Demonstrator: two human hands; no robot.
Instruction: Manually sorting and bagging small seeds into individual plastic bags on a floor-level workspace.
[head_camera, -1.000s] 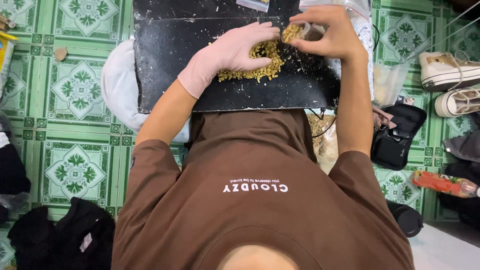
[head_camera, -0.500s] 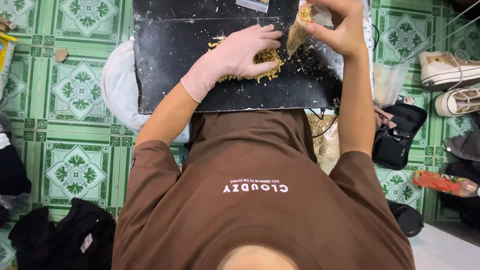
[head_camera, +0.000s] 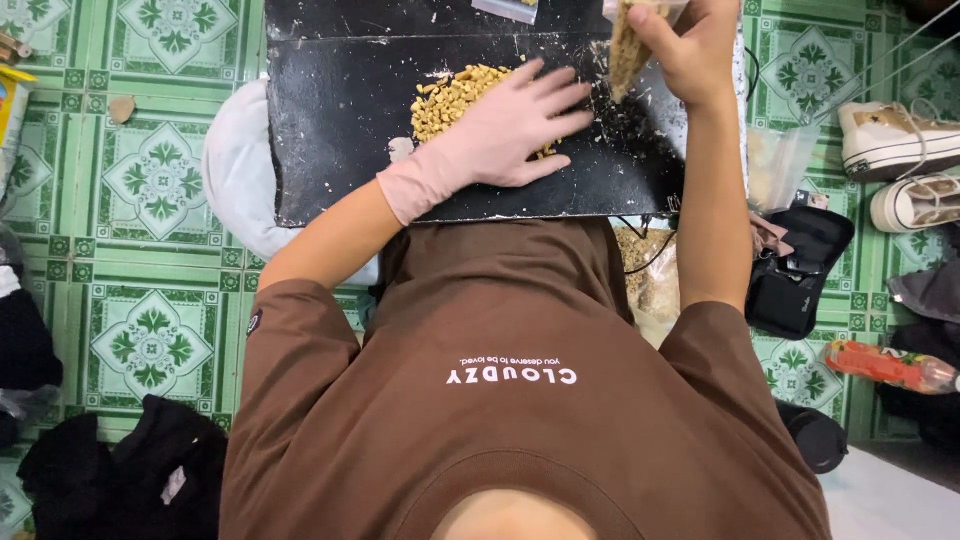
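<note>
A pile of pale yellow nuts (head_camera: 450, 95) lies on a black board (head_camera: 330, 140) set on the floor in front of me. My left hand (head_camera: 510, 125), in a pink glove, rests flat on the pile with its fingers spread. Up at the board's far right corner, my bare right hand (head_camera: 690, 55) grips a small clear bag (head_camera: 628, 45) filled with nuts and holds it upright above the board. Crumbs are scattered over the board around both hands.
The floor is green patterned tile. A white cloth bundle (head_camera: 235, 180) lies under the board's left side. White sneakers (head_camera: 895, 135), a black pouch (head_camera: 800, 275) and an orange packet (head_camera: 885, 365) sit on the right. Dark clothes (head_camera: 130, 480) lie bottom left.
My right hand has lifted the small bag up and away from the pile. My left hand has gone from scooping nuts to lying flat with spread fingers.
</note>
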